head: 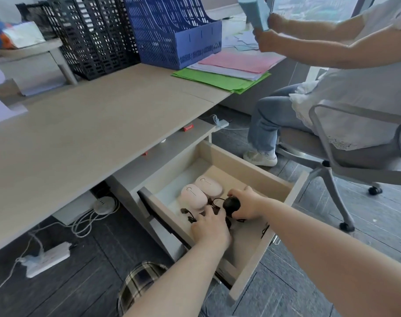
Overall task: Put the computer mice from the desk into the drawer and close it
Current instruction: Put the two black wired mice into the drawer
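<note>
In the open drawer, right hand fingers clamp the black mouse; left hand unclear.

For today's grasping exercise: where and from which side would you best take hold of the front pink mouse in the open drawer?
Grip the front pink mouse across its two long sides, coming from above. It lies flat, domed back up, inside the drawer, so the walls block a low approach, and the other pink mouse crowds one side.
</note>
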Tool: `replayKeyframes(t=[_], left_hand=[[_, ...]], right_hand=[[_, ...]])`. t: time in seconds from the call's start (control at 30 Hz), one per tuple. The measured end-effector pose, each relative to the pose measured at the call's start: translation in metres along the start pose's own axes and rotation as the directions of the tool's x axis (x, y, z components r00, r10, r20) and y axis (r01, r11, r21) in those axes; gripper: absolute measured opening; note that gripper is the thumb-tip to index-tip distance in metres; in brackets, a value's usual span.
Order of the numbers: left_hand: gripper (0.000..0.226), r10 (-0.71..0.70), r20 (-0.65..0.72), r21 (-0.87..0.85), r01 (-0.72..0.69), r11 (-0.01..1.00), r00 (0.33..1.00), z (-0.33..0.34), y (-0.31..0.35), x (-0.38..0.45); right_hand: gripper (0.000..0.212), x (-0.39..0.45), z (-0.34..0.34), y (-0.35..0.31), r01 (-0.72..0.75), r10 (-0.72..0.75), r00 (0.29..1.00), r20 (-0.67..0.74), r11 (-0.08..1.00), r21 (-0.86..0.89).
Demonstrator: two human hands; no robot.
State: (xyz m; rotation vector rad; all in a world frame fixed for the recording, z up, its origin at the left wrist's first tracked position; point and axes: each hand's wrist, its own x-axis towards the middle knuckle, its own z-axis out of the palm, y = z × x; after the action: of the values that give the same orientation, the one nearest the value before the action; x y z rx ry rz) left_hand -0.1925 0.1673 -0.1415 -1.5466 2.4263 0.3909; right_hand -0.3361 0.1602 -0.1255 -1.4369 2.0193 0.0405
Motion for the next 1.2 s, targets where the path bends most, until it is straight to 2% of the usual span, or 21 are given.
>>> replayKeyframes(t=[0.17, 0.27, 0.43, 0.67, 0.83, 0.93, 1.0, 1.07, 1.13, 1.2], left_hand=[[0.054, 0.009, 0.08, -0.062, -0.005, 0.998, 0.997, -0.001, 0.003, 0.005], [0.045, 0.039, 0.108, -0.113, -0.027, 0.993, 0.993, -0.005, 0.003, 0.008], [0.04, 0.063, 0.089, -0.079, -0.056, 0.995, 0.994, -0.003, 0.0, 0.013], [0.04, 0.053, 0.091, -0.074, -0.047, 0.996, 0.994, -0.006, -0.004, 0.013], [0.04, 0.068, 0.028, -0.049, -0.067, 0.997, 0.997, -0.022, -0.008, 0.008], [0.037, 0.063, -0.042, -0.048, -0.065, 0.997, 0.997, -0.044, -0.01, 0.006], [0.035, 0.067, -0.112, -0.035, -0.071, 0.997, 0.991, -0.062, -0.013, 0.006], [0.036, 0.073, -0.177, -0.023, -0.079, 0.997, 0.982, -0.08, -0.016, 0.006], [0.035, 0.078, -0.234, -0.011, -0.082, 0.997, 0.969, -0.097, -0.02, 0.006], [0.034, 0.089, -0.32, 0.022, -0.086, 0.996, 0.943, -0.112, -0.026, 0.007]], right_hand=[[0.06, 0.007, 0.0, 0.002, 0.01, -0.009, 1.0, 0.005, 0.999, -0.035], [0.062, 0.012, 0.002, 0.003, 0.009, -0.01, 1.0, -0.018, 0.999, -0.043], [0.06, 0.019, 0.009, 0.003, 0.037, -0.039, 0.999, -0.022, 0.997, -0.065], [0.066, 0.014, 0.011, 0.001, 0.047, -0.068, 0.996, -0.064, 0.959, -0.28], [0.047, -0.003, 0.0, -0.006, 0.035, -0.072, 0.985, -0.158, 0.974, -0.225], [0.033, -0.019, -0.007, -0.008, 0.014, -0.065, 0.936, -0.345, 0.989, -0.148], [0.031, -0.029, -0.009, -0.005, -0.042, -0.03, 0.849, -0.527, 0.991, -0.125], [0.029, -0.036, -0.01, -0.003, -0.139, 0.036, 0.757, -0.653, 0.985, -0.107], [0.031, -0.044, -0.012, -0.005, -0.239, 0.2, 0.732, -0.651, 0.971, 0.03], [0.041, -0.05, -0.011, -0.006, -0.295, 0.362, 0.743, -0.563, 0.932, 0.211]])
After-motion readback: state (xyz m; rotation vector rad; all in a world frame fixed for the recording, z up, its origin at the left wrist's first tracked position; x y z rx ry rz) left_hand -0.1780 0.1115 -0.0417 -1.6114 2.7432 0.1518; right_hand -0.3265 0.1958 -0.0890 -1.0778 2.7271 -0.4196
